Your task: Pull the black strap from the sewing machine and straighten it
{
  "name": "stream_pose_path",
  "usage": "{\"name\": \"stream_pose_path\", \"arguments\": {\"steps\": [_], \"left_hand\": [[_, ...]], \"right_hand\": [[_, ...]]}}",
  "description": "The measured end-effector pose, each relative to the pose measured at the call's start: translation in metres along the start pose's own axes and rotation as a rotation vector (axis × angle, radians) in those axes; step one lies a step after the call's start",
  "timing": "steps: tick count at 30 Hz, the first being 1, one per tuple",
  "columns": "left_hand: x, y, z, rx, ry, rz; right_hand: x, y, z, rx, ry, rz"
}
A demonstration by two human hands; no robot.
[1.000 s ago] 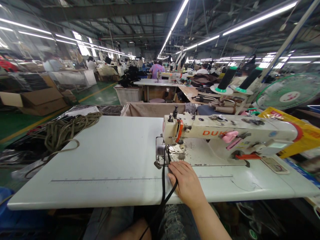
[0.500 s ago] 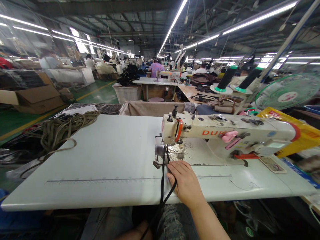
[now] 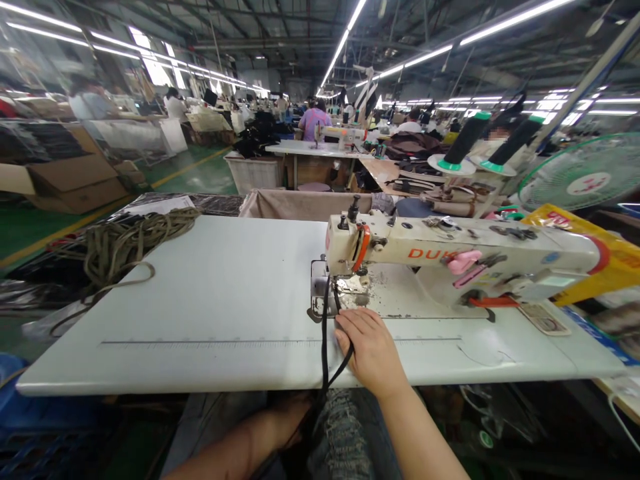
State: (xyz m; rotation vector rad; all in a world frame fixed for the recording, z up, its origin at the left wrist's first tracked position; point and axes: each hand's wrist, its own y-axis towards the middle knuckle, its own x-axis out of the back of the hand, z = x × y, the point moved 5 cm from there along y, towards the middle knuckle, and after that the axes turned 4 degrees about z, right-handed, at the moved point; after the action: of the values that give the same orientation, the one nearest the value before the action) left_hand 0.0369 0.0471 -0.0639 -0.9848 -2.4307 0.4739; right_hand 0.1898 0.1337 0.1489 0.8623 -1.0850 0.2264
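A narrow black strap (image 3: 325,340) runs from under the presser foot of the sewing machine (image 3: 460,257) over the table's front edge. Its two lengths cross near that edge and hang toward my lap. My right hand (image 3: 370,343) rests on the table just in front of the needle plate (image 3: 353,285), thumb and fingers closed on one length of the strap. Below the tabletop, my left hand (image 3: 297,412) is in shadow beside the hanging strap. Its fingers are hidden, so whether it grips the strap is unclear.
A bundle of olive straps (image 3: 135,247) lies at the table's left end. Black thread cones (image 3: 467,141), a fan (image 3: 583,175) and a yellow bag (image 3: 595,267) stand right. Beyond the table is a cloth-lined bin (image 3: 300,205); a person in purple (image 3: 315,119) sits farther off.
My left forearm and hand have come further into view below the table edge. The right hand keeps its place on the strap. The whole view has shifted slightly.
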Motion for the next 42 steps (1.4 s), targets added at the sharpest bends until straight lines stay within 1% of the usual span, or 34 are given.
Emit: {"name": "stream_pose_path", "arguments": {"steps": [2,3,5,7,10,15,17,19,23,25,27,30,33,37,40,42], "left_hand": [[0.007,-0.006,0.0,0.006,0.027,-0.039],[0.011,-0.011,-0.006,-0.029,0.026,-0.073],[0.019,-0.024,-0.027,-0.161,-0.018,-0.159],[0.022,-0.038,-0.05,-0.28,-0.105,-0.205],[0.021,-0.052,-0.075,-0.298,-0.241,-0.225],[0.021,-0.066,-0.098,-0.321,-0.324,-0.291],[0.021,-0.071,-0.101,-0.301,-0.351,-0.305],[0.02,-0.076,-0.099,-0.248,-0.38,-0.306],[0.009,-0.084,-0.09,-0.117,-0.537,-0.238],[0.003,-0.088,-0.088,-0.089,-0.612,-0.226],[0.003,-0.093,-0.091,-0.104,-0.653,-0.252],[0.006,-0.102,-0.099,-0.143,-0.728,-0.291],[0.009,-0.109,-0.105,-0.155,-0.802,-0.285],[0.011,-0.115,-0.105,-0.139,-0.772,-0.266],[0.01,-0.116,-0.101,-0.13,-0.742,-0.267],[0.011,-0.118,-0.096,-0.135,-0.713,-0.279]], "right_hand": [[0.0,0.001,0.0,-0.008,-0.001,-0.003],[0.0,0.001,0.0,-0.01,0.0,-0.006],[0.0,0.002,0.001,-0.014,0.001,-0.014],[0.002,0.002,0.001,-0.016,0.004,-0.015],[0.005,0.0,0.001,0.002,0.036,-0.013],[0.011,-0.007,0.003,0.078,0.103,-0.051],[0.012,-0.008,0.002,0.072,0.119,-0.063],[0.011,-0.008,0.001,0.053,0.132,-0.064],[0.009,-0.006,-0.001,0.035,0.152,-0.05],[0.009,-0.006,-0.001,0.033,0.163,-0.038],[0.009,-0.007,-0.002,0.038,0.186,-0.029],[0.011,-0.009,-0.004,0.039,0.241,-0.043],[0.013,-0.009,-0.005,0.029,0.272,-0.064],[0.011,-0.008,-0.005,0.033,0.25,-0.056],[0.01,-0.006,-0.004,0.033,0.234,-0.049],[0.011,-0.007,-0.004,0.025,0.265,-0.057]]}}
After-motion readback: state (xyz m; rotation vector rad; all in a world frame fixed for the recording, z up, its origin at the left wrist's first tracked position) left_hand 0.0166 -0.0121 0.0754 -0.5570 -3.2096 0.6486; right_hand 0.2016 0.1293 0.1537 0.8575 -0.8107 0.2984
